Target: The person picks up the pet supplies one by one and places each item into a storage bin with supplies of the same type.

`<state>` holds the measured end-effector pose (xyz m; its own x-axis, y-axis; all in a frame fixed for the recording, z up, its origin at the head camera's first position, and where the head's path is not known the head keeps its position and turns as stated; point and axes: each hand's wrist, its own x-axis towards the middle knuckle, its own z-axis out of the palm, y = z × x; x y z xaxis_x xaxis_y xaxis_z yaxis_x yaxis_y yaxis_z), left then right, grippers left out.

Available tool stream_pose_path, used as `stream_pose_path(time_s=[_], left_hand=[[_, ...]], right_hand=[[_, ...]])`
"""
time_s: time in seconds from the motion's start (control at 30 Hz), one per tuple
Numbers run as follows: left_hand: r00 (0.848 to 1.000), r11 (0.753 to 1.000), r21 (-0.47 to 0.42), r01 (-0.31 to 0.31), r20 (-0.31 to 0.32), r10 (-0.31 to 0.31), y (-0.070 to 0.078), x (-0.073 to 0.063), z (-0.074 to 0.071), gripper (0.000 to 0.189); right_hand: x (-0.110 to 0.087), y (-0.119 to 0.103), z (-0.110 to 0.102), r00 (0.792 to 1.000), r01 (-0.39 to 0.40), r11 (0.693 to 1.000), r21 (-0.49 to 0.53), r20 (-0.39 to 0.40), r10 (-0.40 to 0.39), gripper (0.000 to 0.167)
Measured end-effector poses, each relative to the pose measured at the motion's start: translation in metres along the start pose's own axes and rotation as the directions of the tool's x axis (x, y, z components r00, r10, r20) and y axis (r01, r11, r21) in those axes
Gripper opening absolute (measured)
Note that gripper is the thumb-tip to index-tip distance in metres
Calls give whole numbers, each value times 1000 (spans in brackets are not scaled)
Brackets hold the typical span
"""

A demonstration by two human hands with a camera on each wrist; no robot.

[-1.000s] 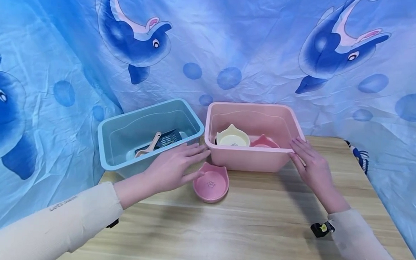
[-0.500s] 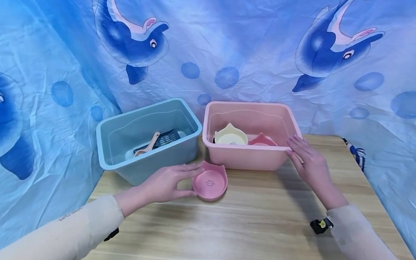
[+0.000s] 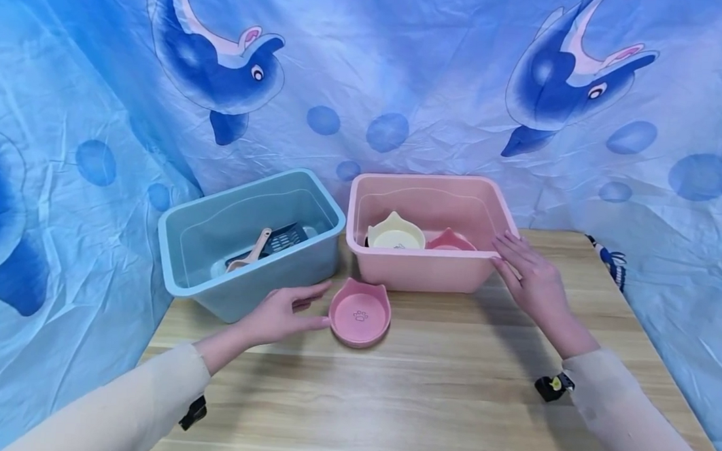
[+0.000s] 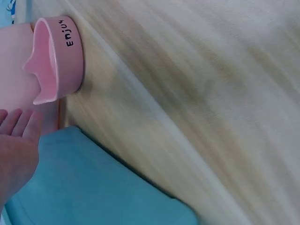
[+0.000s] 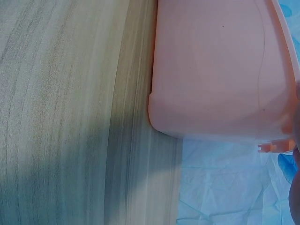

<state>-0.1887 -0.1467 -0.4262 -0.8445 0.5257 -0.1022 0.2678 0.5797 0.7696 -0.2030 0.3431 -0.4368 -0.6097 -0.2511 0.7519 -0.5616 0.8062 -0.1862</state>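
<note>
A pink bowl (image 3: 359, 312) is showing a dark paw print inside and black lettering on its wall. The bins are showing pink (image 3: 423, 269) and teal (image 3: 260, 285); the table (image 3: 426, 392) pale woodgrain. Blue dolphins are patterning the backdrop (image 3: 406, 71). A cream bowl (image 3: 395, 233) possibly carries a print too.

- You are at a makeshift staged set, not a lived-in room: a crumpled blue dolphin-print cloth (image 3: 405, 85) hangs across the far side and wraps round both the left and right
- Your work surface is a small light wooden table (image 3: 426, 392) pushed against that cloth
- Pet-care props sit at the far edge: a blue tub (image 3: 241, 294) with a litter scoop (image 3: 268, 241), a pink tub (image 3: 420, 269) with cat-ear bowls (image 3: 395, 231)
</note>
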Motion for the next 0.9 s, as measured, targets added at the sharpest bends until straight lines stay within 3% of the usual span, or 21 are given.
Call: stream_pose_path(time_s=[0.1,0.27,0.5,0.9], left_hand=[[998,994,-99,50,39,-46,-6,-2,-3,77],[992,975,-189,115,73,-103,-13,3,-6,75],[958,881,-378,286,111,-263,-21,23,-1,70],[927,733,-571,371,173,-334,-34,45,10,66]], right_hand=[[0,0,-1,1000,-6,1000,4,-3,6,49],[0,0,-3,1000,-13,1000,-4,-9,12,50],[2,0,0,1000,-15,1000,-15,25,15,48],[2,1,0,997,-55,998,-22,48,56,47]])
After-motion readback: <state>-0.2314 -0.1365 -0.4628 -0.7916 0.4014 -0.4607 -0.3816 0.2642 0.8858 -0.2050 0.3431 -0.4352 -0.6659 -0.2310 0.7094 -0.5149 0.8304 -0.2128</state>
